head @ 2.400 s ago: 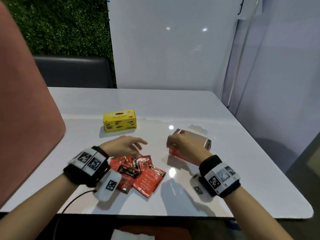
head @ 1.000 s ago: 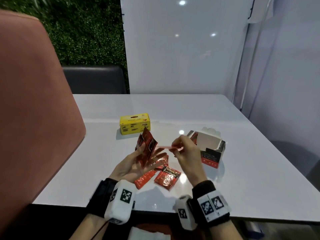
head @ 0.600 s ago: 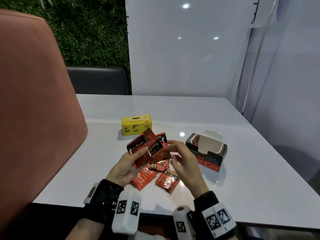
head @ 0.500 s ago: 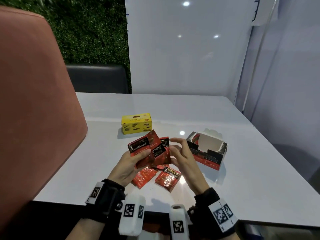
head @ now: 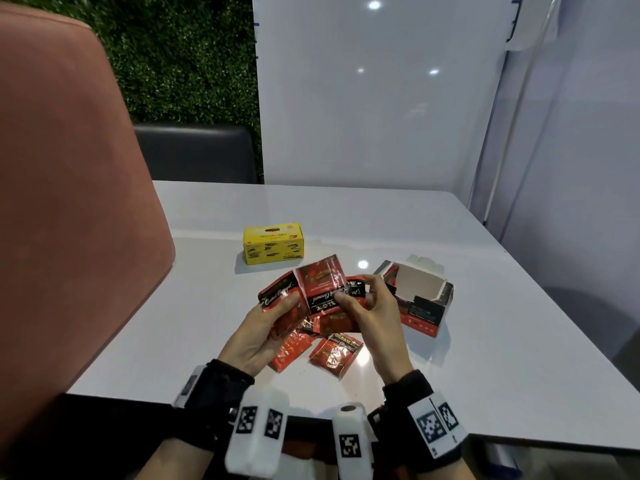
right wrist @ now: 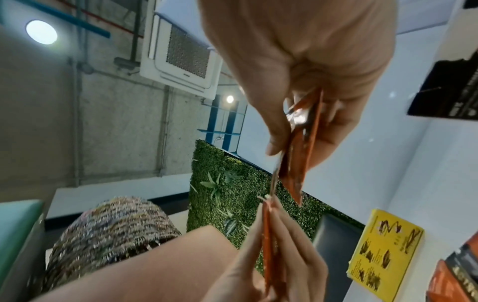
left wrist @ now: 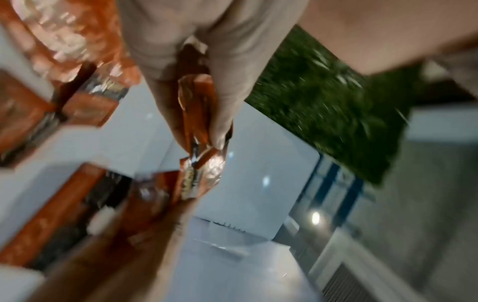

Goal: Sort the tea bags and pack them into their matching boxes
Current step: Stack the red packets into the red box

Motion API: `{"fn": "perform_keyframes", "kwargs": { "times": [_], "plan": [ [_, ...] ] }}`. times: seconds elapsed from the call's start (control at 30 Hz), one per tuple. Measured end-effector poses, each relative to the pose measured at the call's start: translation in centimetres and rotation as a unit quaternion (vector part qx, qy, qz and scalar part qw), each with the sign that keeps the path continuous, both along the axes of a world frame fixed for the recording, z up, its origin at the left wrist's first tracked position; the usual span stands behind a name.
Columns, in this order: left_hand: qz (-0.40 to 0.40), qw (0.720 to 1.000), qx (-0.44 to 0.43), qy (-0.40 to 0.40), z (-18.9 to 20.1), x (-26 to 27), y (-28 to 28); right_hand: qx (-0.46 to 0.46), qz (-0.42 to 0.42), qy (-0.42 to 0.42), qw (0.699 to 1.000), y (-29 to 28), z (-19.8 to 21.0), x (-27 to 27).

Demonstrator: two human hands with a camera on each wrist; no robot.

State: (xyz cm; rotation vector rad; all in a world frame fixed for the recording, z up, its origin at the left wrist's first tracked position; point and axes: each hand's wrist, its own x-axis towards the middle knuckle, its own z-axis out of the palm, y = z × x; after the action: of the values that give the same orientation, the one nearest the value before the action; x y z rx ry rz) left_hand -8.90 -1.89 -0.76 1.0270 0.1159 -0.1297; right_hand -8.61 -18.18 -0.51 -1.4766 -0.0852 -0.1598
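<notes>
Above the white table (head: 485, 341), both hands hold a fan of red tea bag sachets (head: 320, 284). My left hand (head: 273, 315) grips the left sachets, thumb on top; the left wrist view shows its fingers (left wrist: 222, 114) pinching a red sachet (left wrist: 199, 106). My right hand (head: 363, 303) pinches the right sachets, seen edge-on as red sachets (right wrist: 297, 155) in the right wrist view. Two more red sachets (head: 334, 355) lie on the table below the hands. The open red and black box (head: 420, 303) stands just right of my right hand. A shut yellow box (head: 273, 247) sits farther back.
A pink chair back (head: 69, 220) rises at the table's left edge. A dark seat (head: 197, 154) and a green hedge wall (head: 187, 57) stand behind the table. White panels (head: 381, 98) close off the far and right sides.
Both hands left the table and the red box, lifted red sachets and fanned them out. My right hand now pinches the fan where it hovered open a moment ago. The red box stands open.
</notes>
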Motion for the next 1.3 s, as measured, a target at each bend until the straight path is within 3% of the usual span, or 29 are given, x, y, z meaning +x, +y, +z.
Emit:
{"fn": "perform_keyframes", "kwargs": {
  "times": [0.07,0.13,0.23,0.3,0.37,0.43,0.5,0.57,0.67,0.7,0.77,0.87,0.97,1.03,1.1,1.2,1.3],
  "plan": [
    [-0.017,0.999,-0.029,0.014,0.2,-0.2,-0.1,0.022,0.000,0.006,1.000,0.1,-0.1,-0.1],
    [-0.022,1.000,0.005,-0.005,0.5,-0.4,-0.1,0.008,-0.001,-0.003,1.000,0.2,0.1,-0.3],
    [0.050,0.991,0.103,-0.067,1.6,-0.4,1.5,-0.108,-0.029,-0.063,0.992,-0.8,0.9,-0.4],
    [0.034,0.953,0.267,-0.140,3.0,-0.6,2.9,-0.256,-0.012,-0.097,0.962,-2.1,1.7,-0.3],
    [-0.083,0.901,0.391,-0.171,3.7,-1.0,2.9,-0.392,0.070,-0.101,0.912,-2.8,2.7,-0.1],
    [-0.167,0.827,0.500,-0.197,3.5,-1.2,1.9,-0.457,0.124,-0.108,0.874,-2.6,3.5,0.2],
    [-0.148,0.782,0.565,-0.219,3.0,-1.1,1.0,-0.476,0.121,-0.129,0.861,-2.3,4.2,0.4],
    [-0.099,0.796,0.562,-0.203,2.6,-1.0,0.8,-0.429,0.086,-0.148,0.887,-2.3,4.3,0.5],
    [-0.035,0.886,0.442,-0.139,2.2,-1.3,0.8,-0.203,-0.003,-0.127,0.971,-2.5,3.1,0.6],
    [-0.021,0.914,0.387,-0.118,2.1,-1.6,0.5,-0.126,-0.032,-0.104,0.986,-2.5,2.5,0.6],
    [-0.003,0.938,0.331,-0.105,1.8,-1.8,-0.4,-0.029,-0.048,-0.041,0.998,-1.8,1.0,0.5],
    [0.021,0.928,0.348,-0.132,0.9,-1.4,-2.0,0.034,-0.003,0.007,0.999,0.2,-0.2,-0.5],
    [0.040,0.882,0.452,-0.126,0.4,-0.4,-2.9,0.046,0.023,0.003,0.999,1.3,0.1,-1.2],
    [0.020,0.852,0.509,-0.118,0.1,-0.1,-2.9,0.019,0.054,-0.001,0.998,1.7,0.2,-1.2],
    [-0.016,0.845,0.516,-0.139,-0.4,-0.1,-2.8,-0.049,0.071,-0.013,0.996,1.9,0.0,-1.2],
    [-0.021,0.868,0.471,-0.152,-0.7,-0.3,-2.5,-0.104,0.085,-0.018,0.991,1.6,-0.2,-1.0],
    [-0.052,0.910,0.407,-0.050,0.1,0.3,-1.3,-0.139,0.092,-0.015,0.986,0.9,0.3,-0.6]
  ]
}}
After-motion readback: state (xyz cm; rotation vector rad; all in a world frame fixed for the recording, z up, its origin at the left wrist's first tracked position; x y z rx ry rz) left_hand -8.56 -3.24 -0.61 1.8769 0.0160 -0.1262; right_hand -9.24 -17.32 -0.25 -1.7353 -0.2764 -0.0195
